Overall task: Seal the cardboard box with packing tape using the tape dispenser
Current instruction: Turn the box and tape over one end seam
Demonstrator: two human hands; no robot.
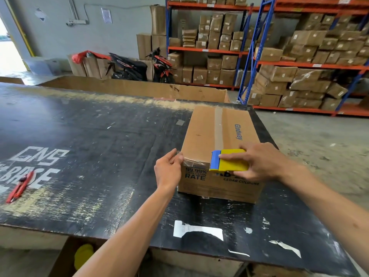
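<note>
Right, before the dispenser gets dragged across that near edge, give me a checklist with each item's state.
1. Right hand grips the tape dispenser: ok.
2. Dispenser sits at the near top edge of the cardboard box: ok.
3. Left hand presses clear tape onto the near left corner: ok.
4. Centre seam already carries a tape strip: ok.
5. Box lies flat on the black table: ok.
6. Tape left on the roll: cannot tell.
</note>
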